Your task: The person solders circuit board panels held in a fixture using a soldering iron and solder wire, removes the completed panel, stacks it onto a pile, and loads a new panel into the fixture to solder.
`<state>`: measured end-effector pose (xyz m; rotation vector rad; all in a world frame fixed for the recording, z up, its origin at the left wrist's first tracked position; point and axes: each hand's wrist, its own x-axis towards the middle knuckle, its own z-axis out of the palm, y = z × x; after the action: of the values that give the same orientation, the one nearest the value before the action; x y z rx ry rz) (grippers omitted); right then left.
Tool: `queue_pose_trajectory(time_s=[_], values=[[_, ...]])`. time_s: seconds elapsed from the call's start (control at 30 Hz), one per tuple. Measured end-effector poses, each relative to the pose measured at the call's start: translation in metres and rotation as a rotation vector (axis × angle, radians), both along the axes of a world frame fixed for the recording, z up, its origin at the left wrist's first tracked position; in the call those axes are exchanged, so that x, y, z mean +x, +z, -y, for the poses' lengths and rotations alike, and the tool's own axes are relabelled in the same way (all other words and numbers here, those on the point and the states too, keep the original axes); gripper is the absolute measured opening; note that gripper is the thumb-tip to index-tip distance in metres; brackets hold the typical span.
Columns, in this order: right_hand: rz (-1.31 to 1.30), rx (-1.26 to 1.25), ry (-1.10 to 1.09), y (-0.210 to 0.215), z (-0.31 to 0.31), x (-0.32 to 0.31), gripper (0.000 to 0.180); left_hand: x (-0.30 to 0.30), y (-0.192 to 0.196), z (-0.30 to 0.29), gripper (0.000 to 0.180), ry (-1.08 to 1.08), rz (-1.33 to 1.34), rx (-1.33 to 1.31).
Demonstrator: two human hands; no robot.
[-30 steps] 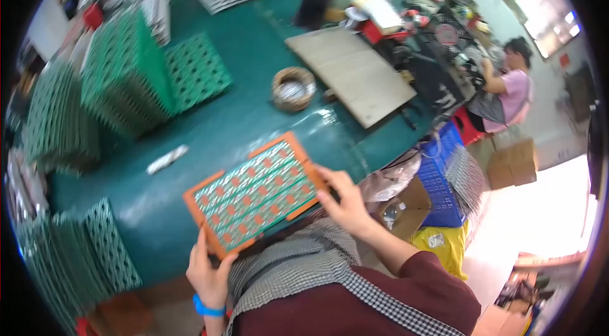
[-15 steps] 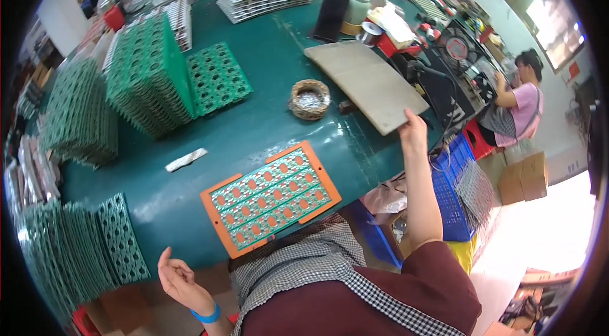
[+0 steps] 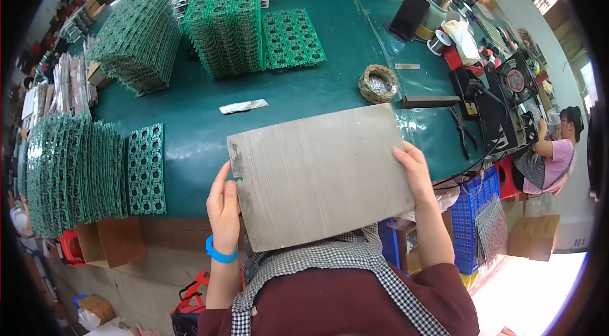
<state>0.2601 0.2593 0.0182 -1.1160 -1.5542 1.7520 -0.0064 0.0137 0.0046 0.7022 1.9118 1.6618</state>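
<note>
A flat grey rectangular plate (image 3: 320,177) spans the space in front of me, over the near edge of the table. My left hand (image 3: 224,206), with a blue wristband, grips its left edge. At the right edge, my right hand (image 3: 415,174) is closed on it, thumb on top. The orange frame with the green circuit board panel is out of sight, where the plate covers the table. Beyond the plate lie a crumpled white strip (image 3: 244,107) and a round tan pot (image 3: 378,83) with shiny contents.
Stacks of green circuit board panels (image 3: 225,38) stand at the far left, with more panels (image 3: 76,168) at the near left. A dark bar (image 3: 431,102), pliers (image 3: 465,131) and a fan (image 3: 515,79) are to the right. A blue crate (image 3: 471,222) stands beside the table.
The plate has come from the right of the table to in front of me. My left hand has risen and taken its left edge. The orange frame is now hidden; my view has shifted.
</note>
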Motion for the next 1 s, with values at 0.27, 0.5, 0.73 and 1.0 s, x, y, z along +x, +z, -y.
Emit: queue_pose_trajectory(time_s=[0.27, 0.5, 0.73, 1.0], values=[[0.590, 0.713, 0.066, -0.007, 0.009, -0.008, 0.049, 0.013, 0.004, -0.016, 0.045, -0.029, -0.509, -0.494], [0.616, 0.682, 0.099, 0.012, 0.006, -0.015, 0.049, 0.010, 0.009, -0.017, 0.042, 0.002, -0.626, -0.506], [0.634, 0.690, 0.064, -0.001, 0.006, -0.010, 0.050, 0.007, 0.001, -0.021, 0.042, 0.003, -0.622, -0.391], [-0.250, 0.119, -0.237, 0.013, 0.000, 0.074, 0.060, 0.018, 0.021, -0.039, 0.033, -0.069, -0.259, 0.110]])
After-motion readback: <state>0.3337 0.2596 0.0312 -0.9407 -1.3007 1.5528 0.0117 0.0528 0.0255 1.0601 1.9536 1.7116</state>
